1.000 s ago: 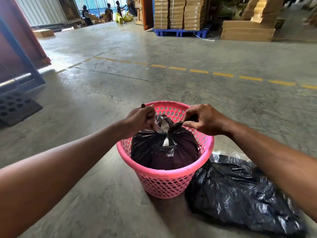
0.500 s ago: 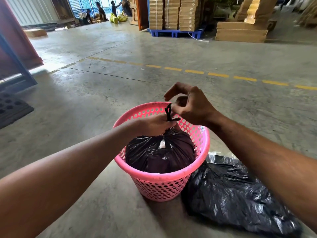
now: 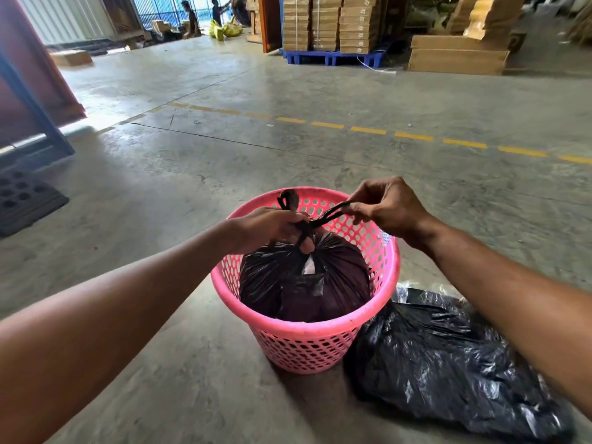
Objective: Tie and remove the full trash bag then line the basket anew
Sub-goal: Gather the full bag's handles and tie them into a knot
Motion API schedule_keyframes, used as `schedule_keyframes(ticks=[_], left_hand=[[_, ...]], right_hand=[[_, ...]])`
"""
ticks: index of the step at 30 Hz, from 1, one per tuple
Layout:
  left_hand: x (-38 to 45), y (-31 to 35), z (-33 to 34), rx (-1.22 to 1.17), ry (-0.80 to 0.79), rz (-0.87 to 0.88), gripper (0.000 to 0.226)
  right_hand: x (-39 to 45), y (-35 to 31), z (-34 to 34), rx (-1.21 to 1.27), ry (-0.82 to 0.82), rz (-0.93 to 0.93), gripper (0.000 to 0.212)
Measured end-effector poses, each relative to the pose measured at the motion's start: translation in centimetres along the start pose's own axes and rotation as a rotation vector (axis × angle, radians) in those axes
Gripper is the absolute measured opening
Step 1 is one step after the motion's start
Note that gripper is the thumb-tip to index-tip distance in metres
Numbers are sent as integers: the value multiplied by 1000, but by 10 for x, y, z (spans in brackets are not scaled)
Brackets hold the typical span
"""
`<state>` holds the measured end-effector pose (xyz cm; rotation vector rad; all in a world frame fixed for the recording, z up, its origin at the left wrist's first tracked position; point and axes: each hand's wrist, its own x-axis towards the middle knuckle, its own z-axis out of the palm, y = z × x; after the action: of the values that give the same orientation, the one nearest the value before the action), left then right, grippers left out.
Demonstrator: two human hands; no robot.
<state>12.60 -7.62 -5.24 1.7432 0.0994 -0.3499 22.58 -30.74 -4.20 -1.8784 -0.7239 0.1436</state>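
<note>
A pink perforated plastic basket (image 3: 307, 328) stands on the concrete floor with a full black trash bag (image 3: 304, 280) inside it. My left hand (image 3: 272, 227) grips the gathered neck of the bag, and one twisted black end sticks up above my fist. My right hand (image 3: 384, 208) pinches the other twisted end and holds it taut up and to the right. A second black plastic bag (image 3: 448, 363) lies crumpled on the floor right of the basket, partly under my right forearm.
A black perforated mat (image 3: 25, 200) lies on the floor at the left beside a blue steel frame (image 3: 38, 113). A yellow dashed line (image 3: 368, 130) crosses the floor beyond the basket. Stacked cartons on a blue pallet (image 3: 333, 57) and people stand far back.
My right hand has moved from above the knot out to the right, drawing its twisted bag end taut. My left hand still holds the bag's neck over the basket.
</note>
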Motion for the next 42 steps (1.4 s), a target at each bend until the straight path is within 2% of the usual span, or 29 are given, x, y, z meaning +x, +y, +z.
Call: schedule_keyframes(ticks=[3,5,7,10,14,16,18,21,22,24,25,28,30,32,33,37,42], left_hand=[[5,-7,-6,-135,-1,-55,43],[7,-8,-6,-238,11,-100,38],[6,-5,-6,-306,7,-144,40],[5,-2,-7,-357,-8,-207,45],[4,4,-2,-318,22,-209,49],[4,8,2,-150,83,-136,47],[6,11,5,124,140,45,47],[0,14,7,841,228,264,49],[-3,14,7,995,257,315,51],[-10,13,10,1140,288,445,52],[-12,11,10,1152,300,476,50],[-13,6,7,976,328,404,48],[-11,4,4,630,253,299,46],[-8,3,3,244,174,234,45],[-8,4,3,144,161,217,44],[-11,5,2,33,170,123,45],[-7,-3,-4,-347,127,-73,40]], right_hand=[[-10,-6,4,68,-74,-31,14],[-21,-15,13,20,-196,-89,12],[-34,-17,28,-142,-316,-197,11],[-52,-10,52,-463,-366,-418,7],[-46,-7,54,-548,-381,-390,6],[-39,-8,51,-536,-394,-323,5],[-34,-8,47,-437,-356,-222,10],[-26,-4,45,-324,-242,-148,7],[-23,-4,45,-318,-210,-134,8],[-19,-1,46,-311,-163,-103,2],[-17,2,47,-304,-157,-91,8],[-21,9,57,-323,-252,-91,33],[-26,11,64,-387,-296,-106,41],[-25,10,66,-376,-282,-78,34],[-23,9,66,-346,-268,-55,28],[-18,9,66,-332,-260,-32,17],[-18,13,70,-402,-182,-28,14]])
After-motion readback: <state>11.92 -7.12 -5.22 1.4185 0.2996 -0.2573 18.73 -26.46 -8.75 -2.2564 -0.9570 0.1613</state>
